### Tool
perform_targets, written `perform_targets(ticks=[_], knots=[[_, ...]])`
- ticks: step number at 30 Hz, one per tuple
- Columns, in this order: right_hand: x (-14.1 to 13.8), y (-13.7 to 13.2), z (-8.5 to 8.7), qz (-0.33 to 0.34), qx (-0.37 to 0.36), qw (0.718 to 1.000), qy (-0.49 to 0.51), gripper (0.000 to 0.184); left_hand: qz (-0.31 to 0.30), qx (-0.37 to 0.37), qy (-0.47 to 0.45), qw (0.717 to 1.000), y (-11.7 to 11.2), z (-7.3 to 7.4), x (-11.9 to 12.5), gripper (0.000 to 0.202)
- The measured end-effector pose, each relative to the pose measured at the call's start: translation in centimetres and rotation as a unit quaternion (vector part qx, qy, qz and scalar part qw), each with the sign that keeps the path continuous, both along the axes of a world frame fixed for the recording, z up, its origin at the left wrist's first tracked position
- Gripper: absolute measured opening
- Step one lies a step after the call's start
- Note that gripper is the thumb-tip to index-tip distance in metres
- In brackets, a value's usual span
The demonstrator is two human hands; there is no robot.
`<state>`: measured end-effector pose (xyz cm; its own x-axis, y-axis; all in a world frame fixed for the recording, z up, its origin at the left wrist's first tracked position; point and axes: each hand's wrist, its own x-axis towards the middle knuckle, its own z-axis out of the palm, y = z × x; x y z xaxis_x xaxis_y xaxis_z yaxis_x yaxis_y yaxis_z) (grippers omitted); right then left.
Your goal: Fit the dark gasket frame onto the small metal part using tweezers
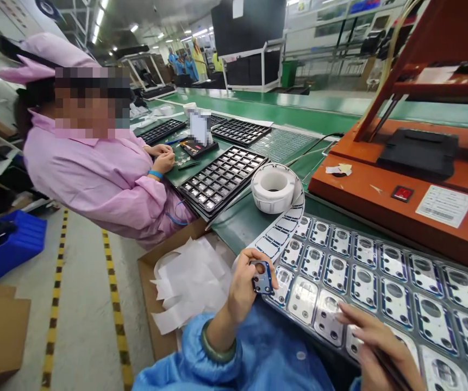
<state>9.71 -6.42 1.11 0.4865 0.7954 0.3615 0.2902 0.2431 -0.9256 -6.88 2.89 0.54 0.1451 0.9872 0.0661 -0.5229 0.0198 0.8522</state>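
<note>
My left hand (pixel 245 282) is closed on a small dark plate with holes (pixel 262 277), held up at the near left corner of a clear blister tray (pixel 384 247) full of similar parts. My right hand (pixel 376 339) rests over the tray's near edge, fingers pinched round a thin dark tool (pixel 391 369). A roll of white labels (pixel 273 187) stands on the green table just beyond, its strip (pixel 276 234) trailing down toward my left hand.
A co-worker in pink (pixel 95 168) sits at the left beside black compartment trays (pixel 221 179). An orange machine (pixel 405 179) stands at the right. A cardboard box with white paper (pixel 188 282) sits below the table; a blue bin (pixel 5 244) is on the floor.
</note>
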Motion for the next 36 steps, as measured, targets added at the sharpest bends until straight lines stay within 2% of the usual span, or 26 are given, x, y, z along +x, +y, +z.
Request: perform_targets(ticks=[5,8,12,14,17,21,26,29,32,36], knots=[[0.4,1.3,0.0,0.085,-0.057,0.991,-0.091,0.009,-0.058,0.017,0.001,0.998,-1.2,-0.3,1.3,0.019],[0.6,1.9,-0.1,0.129,-0.078,0.979,-0.137,0.009,-0.068,0.025,-0.003,0.997,-1.9,-0.2,2.3,0.016],[0.2,2.1,-0.4,0.186,-0.112,0.968,-0.125,0.012,-0.079,0.041,0.004,0.996,-2.5,0.5,3.4,0.017],[0.0,2.0,-0.5,0.2,-0.12,0.967,-0.105,0.013,-0.082,0.023,0.018,0.996,-2.6,0.9,3.7,0.018],[0.1,1.9,-0.2,0.196,-0.141,0.968,-0.065,0.016,-0.065,-0.011,0.039,0.997,-2.4,1.1,3.9,0.026],[0.5,1.8,0.2,0.197,-0.162,0.966,-0.035,0.018,-0.063,-0.011,0.07,0.995,-2.3,0.5,3.8,0.037],[0.5,1.7,0.0,0.198,-0.159,0.967,-0.022,0.02,-0.06,-0.027,0.066,0.996,-2.5,-0.3,3.8,0.036],[0.6,1.5,-0.3,0.189,-0.156,0.969,-0.008,0.021,-0.04,-0.035,0.103,0.993,-2.6,-0.6,3.9,0.036],[0.5,1.3,-0.5,0.208,-0.155,0.966,-0.007,0.023,-0.015,-0.055,0.137,0.989,-2.7,-0.7,4.1,0.04],[-0.1,1.0,-0.6,0.153,-0.166,0.974,-0.006,0.032,-0.019,-0.059,0.133,0.989,-2.8,-0.8,4.1,0.047]])
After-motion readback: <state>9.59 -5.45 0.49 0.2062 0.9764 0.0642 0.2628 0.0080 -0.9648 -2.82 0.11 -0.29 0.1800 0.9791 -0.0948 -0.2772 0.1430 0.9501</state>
